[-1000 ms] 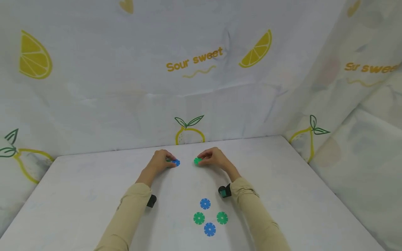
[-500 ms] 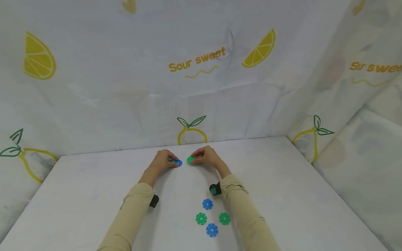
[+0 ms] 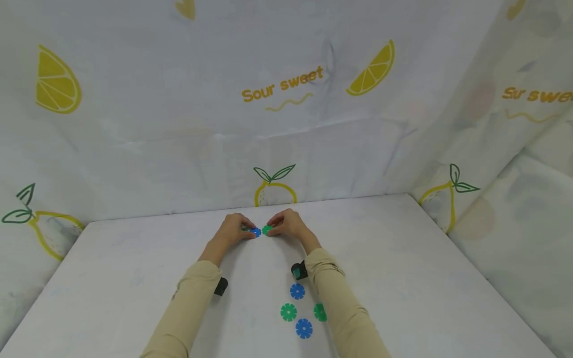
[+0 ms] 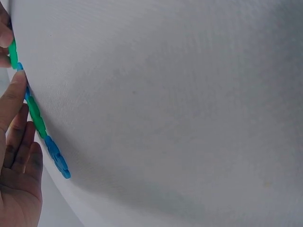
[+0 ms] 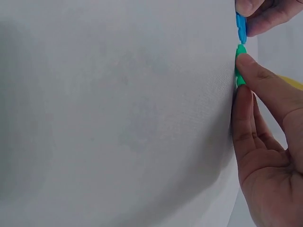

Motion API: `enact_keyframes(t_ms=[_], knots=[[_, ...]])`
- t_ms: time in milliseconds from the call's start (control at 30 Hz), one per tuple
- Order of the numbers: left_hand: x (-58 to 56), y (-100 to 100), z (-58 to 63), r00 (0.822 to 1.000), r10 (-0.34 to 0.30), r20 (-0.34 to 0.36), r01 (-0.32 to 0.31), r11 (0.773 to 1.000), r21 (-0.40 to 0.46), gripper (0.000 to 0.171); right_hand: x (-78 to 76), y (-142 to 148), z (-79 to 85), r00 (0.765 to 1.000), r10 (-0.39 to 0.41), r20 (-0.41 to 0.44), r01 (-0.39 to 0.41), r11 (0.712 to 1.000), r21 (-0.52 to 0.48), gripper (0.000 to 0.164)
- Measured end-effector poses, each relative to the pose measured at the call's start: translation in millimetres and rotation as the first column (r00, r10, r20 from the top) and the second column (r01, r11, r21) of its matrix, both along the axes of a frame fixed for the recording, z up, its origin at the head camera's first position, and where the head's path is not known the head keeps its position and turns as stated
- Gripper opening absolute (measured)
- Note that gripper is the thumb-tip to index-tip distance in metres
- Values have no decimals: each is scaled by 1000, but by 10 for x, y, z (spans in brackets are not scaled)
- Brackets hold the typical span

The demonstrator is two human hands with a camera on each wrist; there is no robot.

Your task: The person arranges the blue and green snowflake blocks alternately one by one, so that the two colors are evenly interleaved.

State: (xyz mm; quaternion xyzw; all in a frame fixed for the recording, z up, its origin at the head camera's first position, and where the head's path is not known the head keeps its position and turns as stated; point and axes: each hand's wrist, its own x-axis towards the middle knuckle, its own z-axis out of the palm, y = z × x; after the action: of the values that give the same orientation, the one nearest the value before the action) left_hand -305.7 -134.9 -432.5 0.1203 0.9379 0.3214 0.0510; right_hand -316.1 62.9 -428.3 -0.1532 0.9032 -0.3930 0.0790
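Near the table's far edge, my left hand (image 3: 230, 230) pinches a blue notched plastic disc (image 3: 256, 232) between thumb and fingers. In the left wrist view that disc is first in an end-to-end row with a green disc (image 4: 37, 117) and another blue disc (image 4: 57, 157), which runs back beside the palm. Facing it, my right hand (image 3: 290, 226) pinches a single green notched disc (image 3: 266, 229) by its edge. Its rim sits right at the rim of the left hand's blue disc in the right wrist view. Fingers cover part of each held disc.
Two blue discs (image 3: 304, 328) and two green discs (image 3: 288, 312) lie flat on the white table (image 3: 134, 293), nearer the front. My right sleeve (image 3: 346, 308) partly covers one green disc. A printed white cloth (image 3: 179, 114) hangs behind the table.
My right hand has moved left with its green disc, closing the gap to the blue disc. My left hand has stayed nearly still. The right sleeve now overlaps a loose green disc.
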Motion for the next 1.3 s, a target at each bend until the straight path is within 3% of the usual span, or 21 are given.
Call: enact_keyframes(t_ms=[233, 633, 1300], knots=[[8, 15, 15, 1000, -2, 12, 2, 1000, -1, 22, -31, 38, 6, 996, -49, 79, 47, 999, 25, 26], [9, 26, 46, 999, 6, 44, -7, 1000, 9, 21, -32, -40, 82, 996, -37, 86, 30, 996, 82, 16], [7, 13, 60, 999, -36, 15, 36, 999, -28, 26, -33, -4, 70, 994, -27, 104, 21, 998, 56, 18]])
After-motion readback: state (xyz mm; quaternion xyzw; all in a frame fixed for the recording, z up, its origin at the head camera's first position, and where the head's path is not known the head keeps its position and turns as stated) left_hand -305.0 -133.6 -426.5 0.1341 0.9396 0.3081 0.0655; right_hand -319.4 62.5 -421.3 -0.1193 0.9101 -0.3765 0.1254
